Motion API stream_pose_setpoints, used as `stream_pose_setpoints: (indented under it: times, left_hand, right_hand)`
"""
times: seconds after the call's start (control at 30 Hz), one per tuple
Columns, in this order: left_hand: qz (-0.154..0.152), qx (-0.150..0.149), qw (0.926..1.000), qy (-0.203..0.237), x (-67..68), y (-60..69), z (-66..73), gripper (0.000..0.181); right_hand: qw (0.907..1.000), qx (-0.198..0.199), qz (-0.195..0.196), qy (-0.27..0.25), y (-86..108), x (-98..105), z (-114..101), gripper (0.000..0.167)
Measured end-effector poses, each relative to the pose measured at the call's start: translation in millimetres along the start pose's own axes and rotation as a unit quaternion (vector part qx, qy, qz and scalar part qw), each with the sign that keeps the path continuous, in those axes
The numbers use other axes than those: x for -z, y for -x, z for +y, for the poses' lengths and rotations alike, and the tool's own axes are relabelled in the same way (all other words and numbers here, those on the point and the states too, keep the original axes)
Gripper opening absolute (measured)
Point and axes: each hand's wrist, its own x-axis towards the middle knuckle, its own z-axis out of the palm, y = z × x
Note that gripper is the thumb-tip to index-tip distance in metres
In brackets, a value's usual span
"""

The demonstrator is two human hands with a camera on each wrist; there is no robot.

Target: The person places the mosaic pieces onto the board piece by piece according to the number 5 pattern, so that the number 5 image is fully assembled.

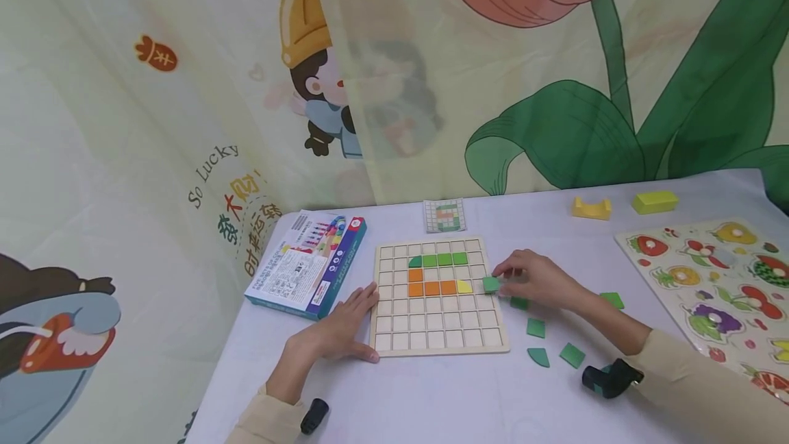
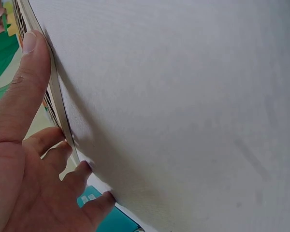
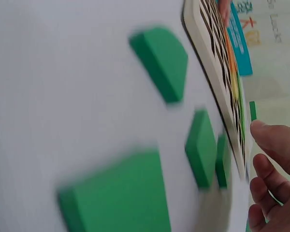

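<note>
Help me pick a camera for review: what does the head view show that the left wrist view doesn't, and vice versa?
Only the head view: the small pattern card, the notched yellow block, the rectangular yellow block and the fruit board.

Only the left wrist view: the palm side of the left hand.

Both: that hand at the side of the grid board, some of the blue box, and at least part of the right hand pinching a green tile.
</note>
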Motion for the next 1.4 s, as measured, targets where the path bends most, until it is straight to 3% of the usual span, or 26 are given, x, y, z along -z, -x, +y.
stream_pose_setpoints:
  times: [0.23,0.4,1.03,1.2,1.4]
  left_hand:
    - [0.000,-0.003,1.0000,-0.002,-0.9,-0.6,-2.2,0.106]
    - [0.001,-0.006,1.0000,-0.005,-1.3,-0.8,-3.3,0.106]
    - [0.004,-0.008,1.0000,-0.002,-1.6,-0.2,-5.6,0.106]
    - [0.004,-0.012,0.9999,-0.001,-3.5,-2.0,-7.2,0.106]
    - [0.002,-0.010,0.9999,-0.006,-2.7,-2.0,-6.0,0.106]
  right_hand:
    - [0.9988,0.049,-0.005,-0.009,0.2,-24,-21,0.023]
    - [0.9980,0.062,0.004,0.009,0.0,-35,-26,0.022]
    - [0.9991,0.033,0.019,0.017,0.8,-41,-33,0.022]
    - [0.9996,0.020,0.017,0.009,3.1,-30,-29,0.023]
    - [0.9992,-0.012,0.030,0.026,8.8,0,-4,0.024]
